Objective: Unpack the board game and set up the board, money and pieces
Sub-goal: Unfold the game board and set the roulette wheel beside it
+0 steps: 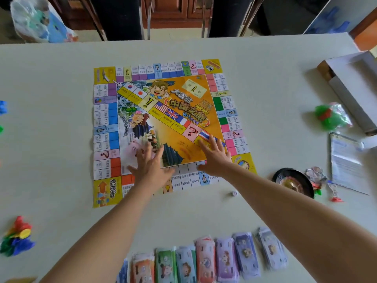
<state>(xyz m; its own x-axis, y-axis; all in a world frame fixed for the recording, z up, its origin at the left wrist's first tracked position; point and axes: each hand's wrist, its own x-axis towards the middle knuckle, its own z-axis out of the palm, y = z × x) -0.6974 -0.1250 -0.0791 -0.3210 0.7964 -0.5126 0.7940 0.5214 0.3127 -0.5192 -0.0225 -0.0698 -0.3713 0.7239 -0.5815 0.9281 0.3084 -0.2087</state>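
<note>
A colourful paper game board (163, 111) lies unfolded flat in the middle of the pale table (51, 68). My left hand (150, 167) rests on its near part with fingers spread straight, beside a pink card area. My right hand (215, 158) presses flat on the board near its lower right corner. Several stacks of play money (206, 260) lie in a row at the near edge. A white die (234, 193) sits just below the board. A pile of coloured plastic pieces (17, 236) lies at the near left.
The open game box (350, 82) sits at the far right, with a green bag of pieces (331, 116), an instruction sheet (346, 160), a black spinner wheel (293, 181) and small packets (318, 178) beside it. Blue pieces (3, 107) lie at the left edge. A plastic bag (38, 21) stands beyond the table.
</note>
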